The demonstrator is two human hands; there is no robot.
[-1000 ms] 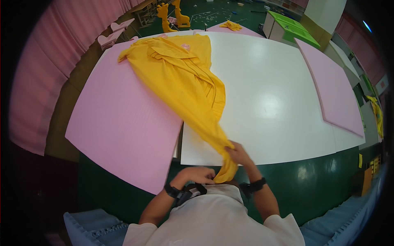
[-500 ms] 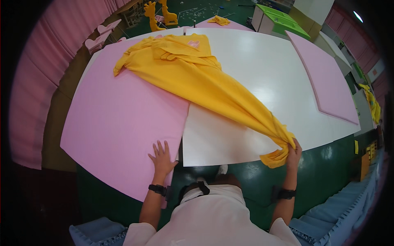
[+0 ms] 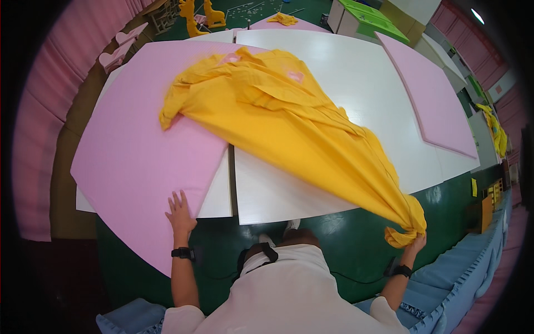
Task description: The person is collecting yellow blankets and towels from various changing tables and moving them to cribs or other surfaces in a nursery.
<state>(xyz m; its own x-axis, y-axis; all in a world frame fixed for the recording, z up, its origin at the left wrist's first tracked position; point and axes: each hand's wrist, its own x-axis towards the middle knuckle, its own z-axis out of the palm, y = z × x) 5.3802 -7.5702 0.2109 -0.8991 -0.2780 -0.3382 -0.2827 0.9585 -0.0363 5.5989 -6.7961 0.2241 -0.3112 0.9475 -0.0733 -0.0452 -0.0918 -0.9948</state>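
A large yellow cloth [image 3: 289, 133] with pink heart-shaped patches stretches from the far left to the near right, bunched and creased. My right hand [image 3: 417, 244] is closed around its gathered corner, beyond the table's near edge. My left hand [image 3: 181, 216] lies with fingers spread on the near part of a pink flat mat [image 3: 139, 133]. The mat rests askew on the left half of the white table [image 3: 267, 178], its near corner sticking out past the edge. The far left end of the cloth lies on the mat.
A second pink mat [image 3: 428, 94] lies on the table's right side. Blue padded seating [image 3: 445, 289] stands close at my right. Beyond are yellow giraffe-shaped figures [image 3: 192, 19], a green-topped cabinet [image 3: 367, 19] and a crumpled yellow cloth [image 3: 282, 19]. Pink curtains [image 3: 61, 111] hang at left.
My right hand has pulled the cloth's corner right and toward me, spreading its middle over the table. My left hand and the pink mat have shifted left, baring more white tabletop.
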